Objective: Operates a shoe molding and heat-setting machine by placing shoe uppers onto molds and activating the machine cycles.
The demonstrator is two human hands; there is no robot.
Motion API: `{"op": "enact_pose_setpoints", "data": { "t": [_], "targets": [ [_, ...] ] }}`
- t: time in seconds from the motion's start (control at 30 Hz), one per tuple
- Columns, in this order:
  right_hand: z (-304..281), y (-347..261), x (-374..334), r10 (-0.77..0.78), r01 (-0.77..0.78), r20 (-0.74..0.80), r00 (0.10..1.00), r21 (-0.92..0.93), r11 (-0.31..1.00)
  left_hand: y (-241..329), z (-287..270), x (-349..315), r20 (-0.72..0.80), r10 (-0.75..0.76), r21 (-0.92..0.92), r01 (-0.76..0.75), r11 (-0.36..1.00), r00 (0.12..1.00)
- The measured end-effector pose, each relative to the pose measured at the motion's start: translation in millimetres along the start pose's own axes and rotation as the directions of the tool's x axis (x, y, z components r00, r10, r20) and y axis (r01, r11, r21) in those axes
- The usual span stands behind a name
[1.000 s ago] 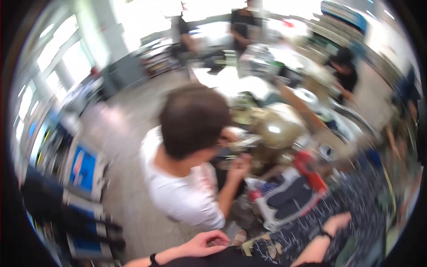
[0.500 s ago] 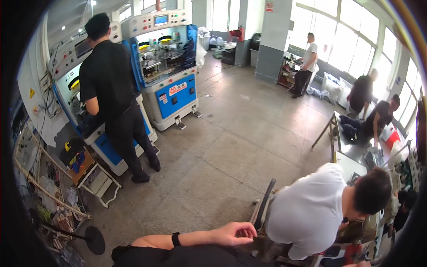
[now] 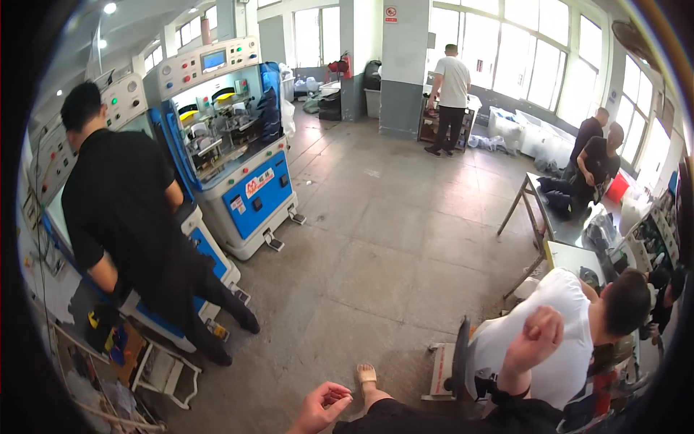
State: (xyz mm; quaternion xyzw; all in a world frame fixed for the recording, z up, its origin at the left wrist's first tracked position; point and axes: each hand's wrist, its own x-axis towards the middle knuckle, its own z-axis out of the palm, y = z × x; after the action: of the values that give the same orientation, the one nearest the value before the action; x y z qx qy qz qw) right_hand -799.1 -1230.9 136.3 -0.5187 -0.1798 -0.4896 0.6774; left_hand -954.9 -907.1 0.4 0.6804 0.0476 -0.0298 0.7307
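Near the bottom edge, my left hand point(image 3: 323, 406) hangs with loosely bent fingers, the thumb a little apart from them. I see nothing between them. My right hand point(image 3: 533, 338) is raised at the lower right with its fingers curled in, somewhat blurred, and no object shows in it. In the picture it overlaps the back of a seated person in a white shirt point(image 3: 557, 304); whether it touches the shirt I cannot tell. My foot point(image 3: 367, 375) in a light sandal is on the floor between my hands.
A chair point(image 3: 452, 365) stands beside the seated person. On the left, a person in black point(image 3: 123, 202) works at a machine next to a blue and white machine point(image 3: 249, 188) with foot pedals. A small step stool point(image 3: 166, 372) stands behind. Two people are by a table point(image 3: 553, 220) at right.
My view has turned right and moved forward. My right hand has come up in front of the white shirt; my left has dropped lower. The far person in white has turned away.
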Motion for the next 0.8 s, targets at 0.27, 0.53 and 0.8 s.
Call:
{"op": "enact_pose_setpoints", "data": {
  "t": [0.27,0.53,0.8],
  "targets": [
    [111,172,26,0.156,-0.157,0.143,0.977,0.002,0.988,26,-73,179,-0.137,0.000,-0.014,-0.002,1.000,0.991],
    [194,358,72,0.710,-0.555,0.329,0.623,-0.454,0.697,79,-122,358,-0.169,-0.127,0.010,0.130,0.991,0.977],
    [313,505,44,0.807,-0.688,0.488,0.332,-0.461,0.561,74,-222,499,-0.229,-0.119,0.089,0.143,0.986,0.966]
  ]
}}
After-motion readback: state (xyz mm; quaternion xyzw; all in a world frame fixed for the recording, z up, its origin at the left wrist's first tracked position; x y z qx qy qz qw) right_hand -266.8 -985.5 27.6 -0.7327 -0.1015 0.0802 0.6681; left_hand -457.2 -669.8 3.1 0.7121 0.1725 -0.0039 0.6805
